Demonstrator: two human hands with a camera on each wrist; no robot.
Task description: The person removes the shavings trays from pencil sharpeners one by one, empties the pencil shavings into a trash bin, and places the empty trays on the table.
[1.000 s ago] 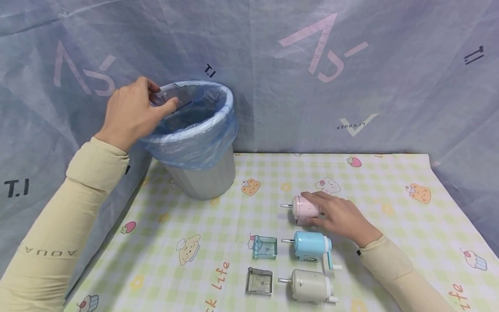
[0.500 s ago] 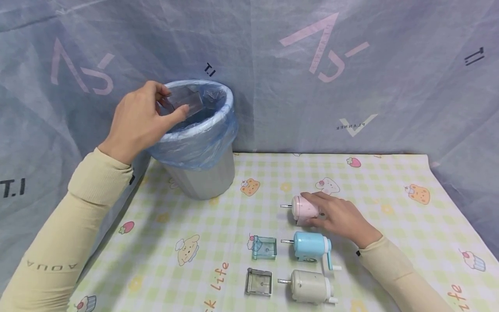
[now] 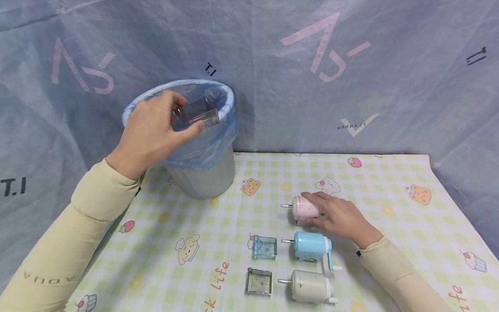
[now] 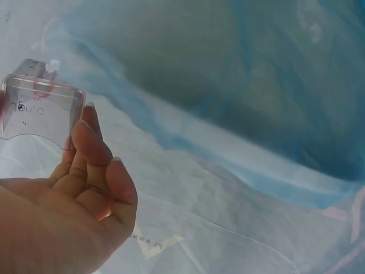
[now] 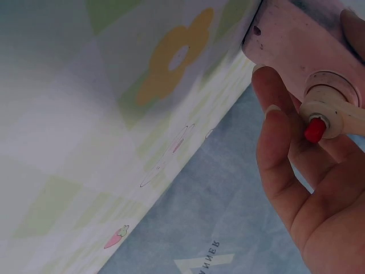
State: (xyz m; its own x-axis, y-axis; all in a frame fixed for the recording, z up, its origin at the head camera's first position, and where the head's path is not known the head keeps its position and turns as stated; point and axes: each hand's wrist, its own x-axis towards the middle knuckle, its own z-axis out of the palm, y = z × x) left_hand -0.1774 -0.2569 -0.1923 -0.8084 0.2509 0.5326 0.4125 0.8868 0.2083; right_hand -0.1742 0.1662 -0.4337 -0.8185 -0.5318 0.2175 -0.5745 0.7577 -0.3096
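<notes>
My left hand (image 3: 150,130) pinches a clear plastic sharpener drawer (image 3: 208,119) over the near part of the bin's mouth. In the left wrist view the drawer (image 4: 43,114) is see-through with small print, and fingers grip its side. The bin (image 3: 206,180) is grey and lined with a blue bag (image 3: 212,145). My right hand (image 3: 343,216) holds a pink crank pencil sharpener (image 3: 302,210) on the table. Its crank with a red tip (image 5: 313,130) shows by the palm in the right wrist view. My hand partly covers the sharpener's rear in the head view.
Nearer the front stand a blue crank sharpener (image 3: 309,243) and a beige one (image 3: 309,286). Left of them lie a teal clear drawer (image 3: 269,248) and a smoky grey one (image 3: 260,284). A checked cloth (image 3: 218,225) covers the table, and a grey-blue fabric sheet (image 3: 273,108) hangs behind.
My left hand has moved right and toward me, carrying the clear drawer up from inside the bin's mouth. My right hand and the pink sharpener have stayed put.
</notes>
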